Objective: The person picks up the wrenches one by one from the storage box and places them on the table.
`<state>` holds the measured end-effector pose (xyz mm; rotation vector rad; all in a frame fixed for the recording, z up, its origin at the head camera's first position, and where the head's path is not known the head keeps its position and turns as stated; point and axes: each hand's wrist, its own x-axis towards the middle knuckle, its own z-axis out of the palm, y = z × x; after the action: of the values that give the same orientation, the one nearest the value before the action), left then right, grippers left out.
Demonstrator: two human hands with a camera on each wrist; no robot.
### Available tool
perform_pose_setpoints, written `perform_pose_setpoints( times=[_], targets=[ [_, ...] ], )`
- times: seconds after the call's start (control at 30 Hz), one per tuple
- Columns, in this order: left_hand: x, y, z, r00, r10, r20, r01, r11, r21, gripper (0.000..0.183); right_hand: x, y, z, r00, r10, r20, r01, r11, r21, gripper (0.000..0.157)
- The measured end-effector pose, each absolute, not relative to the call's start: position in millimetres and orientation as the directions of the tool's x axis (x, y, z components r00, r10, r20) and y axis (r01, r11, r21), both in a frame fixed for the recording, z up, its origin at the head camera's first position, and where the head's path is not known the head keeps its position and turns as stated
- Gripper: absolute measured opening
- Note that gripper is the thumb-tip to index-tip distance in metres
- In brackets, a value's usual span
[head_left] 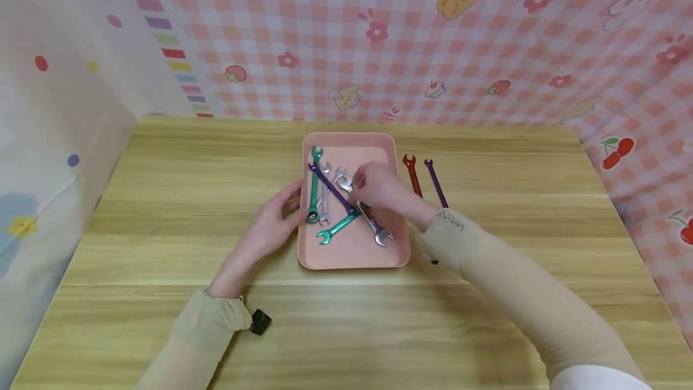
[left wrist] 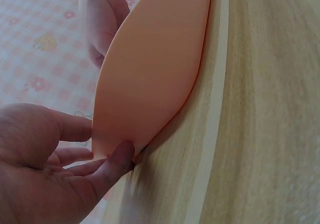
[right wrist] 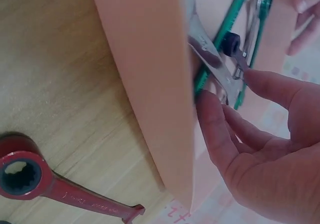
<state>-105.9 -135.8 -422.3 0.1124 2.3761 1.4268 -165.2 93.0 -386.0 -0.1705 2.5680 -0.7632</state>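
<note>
A pink tray (head_left: 354,256) holds several wrenches. My left hand (head_left: 272,219) rests against its left side, with thumb and fingertips touching the outer wall in the left wrist view. My right hand (head_left: 379,185) reaches over the right wall, its fingertips beside the upper end of a large silver wrench (head_left: 370,221). In the right wrist view, a gap shows between thumb and fingers, around the wrench's end. A purple wrench (head_left: 331,188) crosses other silver ones. One green wrench (head_left: 314,188) lies along the left wall, another green wrench (head_left: 338,229) lower down.
On the wooden table (head_left: 189,197), right of the tray, lie a red wrench (head_left: 412,174) and a purple wrench (head_left: 436,183), partly hidden by the right forearm. A checked pink cloth (head_left: 325,35) hangs behind the table.
</note>
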Motion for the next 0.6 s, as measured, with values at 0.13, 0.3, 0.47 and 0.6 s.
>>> perform_pose_setpoints(
  times=[0.13, 0.3, 0.47, 0.6],
  targets=[
    [-105.7, -135.1, -422.7, -0.929, 0.25, -0.272, -0.122, 0.487, 0.865, 0.066, -166.5, 89.4, -389.2, -0.888, -0.226, -0.4, 0.018, 0.854, -0.521, 0.031],
    [-105.9, -135.3, -422.4, -0.93, 0.247, -0.273, -0.125, 0.486, 0.865, 0.066, -166.2, 86.4, -392.7, -0.888, -0.21, -0.41, 0.053, 0.838, -0.543, 0.031],
    [-106.1, -135.5, -422.6, -0.933, 0.25, -0.26, -0.114, 0.481, 0.869, 0.066, -163.7, 83.3, -393.8, -0.883, -0.182, -0.432, 0.109, 0.817, -0.567, 0.026],
    [-106.1, -134.9, -422.8, -0.931, 0.247, -0.269, -0.119, 0.489, 0.864, 0.065, -162.6, 82.9, -395.4, -0.877, -0.166, -0.451, 0.153, 0.794, -0.589, 0.016]
  ],
)
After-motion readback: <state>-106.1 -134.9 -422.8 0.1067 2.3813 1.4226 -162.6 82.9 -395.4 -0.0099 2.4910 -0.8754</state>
